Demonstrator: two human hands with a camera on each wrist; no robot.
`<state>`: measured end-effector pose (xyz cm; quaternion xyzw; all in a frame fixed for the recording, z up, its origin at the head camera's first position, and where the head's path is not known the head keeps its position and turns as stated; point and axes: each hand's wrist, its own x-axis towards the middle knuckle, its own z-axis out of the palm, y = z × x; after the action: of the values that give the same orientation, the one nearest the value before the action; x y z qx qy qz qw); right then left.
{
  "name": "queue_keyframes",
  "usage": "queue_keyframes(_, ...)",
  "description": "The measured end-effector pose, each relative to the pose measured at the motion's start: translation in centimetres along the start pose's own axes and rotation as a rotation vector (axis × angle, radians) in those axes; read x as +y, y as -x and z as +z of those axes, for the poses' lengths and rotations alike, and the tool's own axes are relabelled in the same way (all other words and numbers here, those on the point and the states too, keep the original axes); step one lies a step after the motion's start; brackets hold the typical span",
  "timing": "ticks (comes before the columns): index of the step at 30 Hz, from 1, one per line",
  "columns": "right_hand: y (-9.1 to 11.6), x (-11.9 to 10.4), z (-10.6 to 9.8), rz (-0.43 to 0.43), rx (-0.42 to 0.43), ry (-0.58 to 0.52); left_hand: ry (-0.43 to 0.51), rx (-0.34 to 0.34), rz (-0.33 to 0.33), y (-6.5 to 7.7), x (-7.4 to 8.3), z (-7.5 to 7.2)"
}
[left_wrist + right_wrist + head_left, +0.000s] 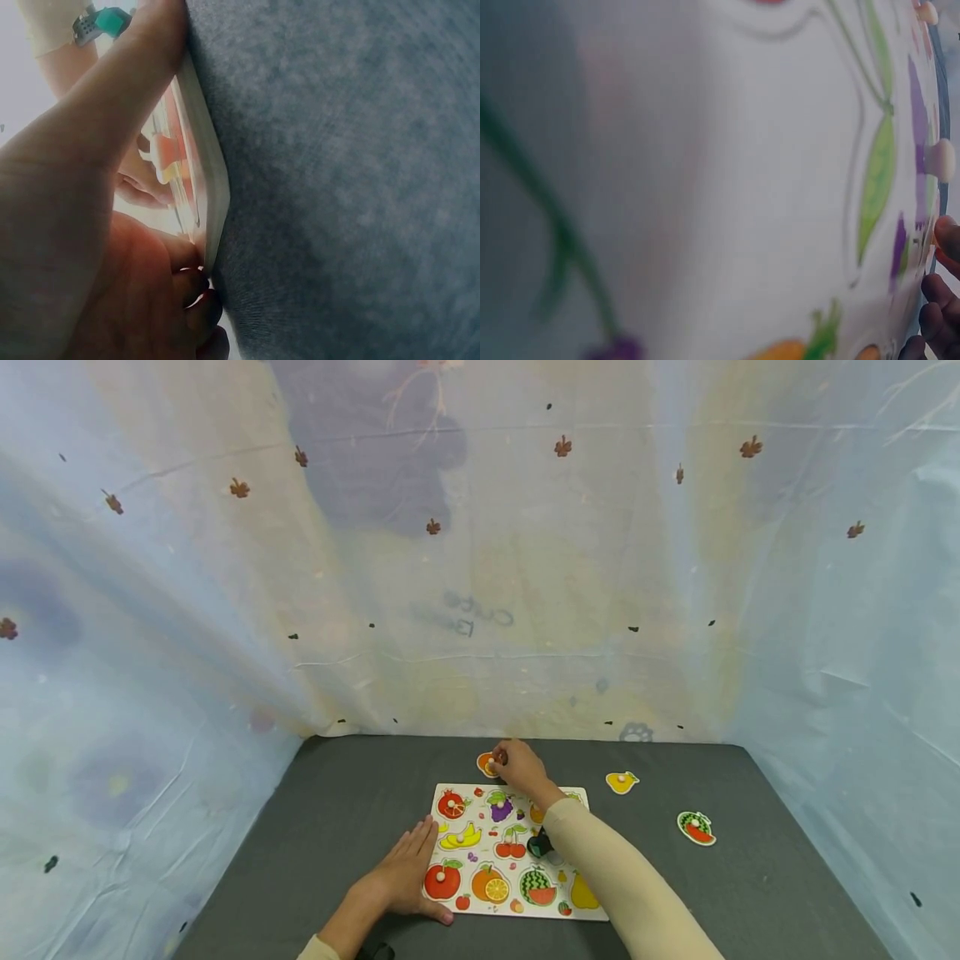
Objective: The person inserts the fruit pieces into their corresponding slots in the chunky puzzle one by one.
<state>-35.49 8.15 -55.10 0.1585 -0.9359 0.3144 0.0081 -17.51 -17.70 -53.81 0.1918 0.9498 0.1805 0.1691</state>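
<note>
A white fruit puzzle board (pixel 517 910) lies on the dark table. My left hand (pixel 408 868) rests along its left side, fingers straight and thumb near the lower corner; in the left wrist view its fingers touch the board's edge. Just past the far edge, my right hand (pixel 521 768) pinches an orange puzzle piece (pixel 483 763) with thumb and fingertips. The apple (pixel 442 882), bananas (pixel 461 837) and grapes (pixel 500 807) sit on the board. My right forearm hides part of its right side. The right wrist view shows a knob (pixel 942 160) near my fingers.
A pear piece (pixel 622 782) lies on the table right of the right hand. Farther right is a watermelon piece (pixel 696 828). Patterned curtains (pixel 510 568) hang behind the table and at both sides.
</note>
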Motion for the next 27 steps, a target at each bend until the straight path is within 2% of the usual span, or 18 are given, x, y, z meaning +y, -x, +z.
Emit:
queue_keyframes(11, 0.3, -0.3, 0.2, -0.01, 0.005, 0.007, -0.006, 0.002, -0.005, 0.0, -0.1, 0.1)
queue_keyframes(21, 1.5, -1.4, -1.1, 0.001, 0.026, -0.036, -0.012, -0.002, -0.001, 0.1, 0.1, 0.1)
queue_keyframes(27, 1.6, -1.2, -1.2, -0.018, 0.053, -0.046, -0.031, -0.011, -0.027, 0.1, 0.2, -0.1)
